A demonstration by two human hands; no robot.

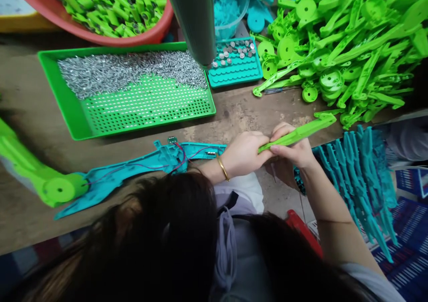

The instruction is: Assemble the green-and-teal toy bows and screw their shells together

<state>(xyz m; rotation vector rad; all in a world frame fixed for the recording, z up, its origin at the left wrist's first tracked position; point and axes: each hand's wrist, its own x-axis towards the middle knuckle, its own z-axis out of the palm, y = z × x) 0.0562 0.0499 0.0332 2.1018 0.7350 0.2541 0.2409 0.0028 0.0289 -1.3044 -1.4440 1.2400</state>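
Left hand (245,155) and right hand (292,153) together, both clamped on green plastic arm (301,132), its tip pointing to 2 o'clock above bench (234,112) edge. Fingertips hidden beneath; head blocks lower view.

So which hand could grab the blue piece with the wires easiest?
Left, probably. The left hand sits right beside the end of the teal wired piece, while the right hand lies farther off. Both grip the green plastic piece.
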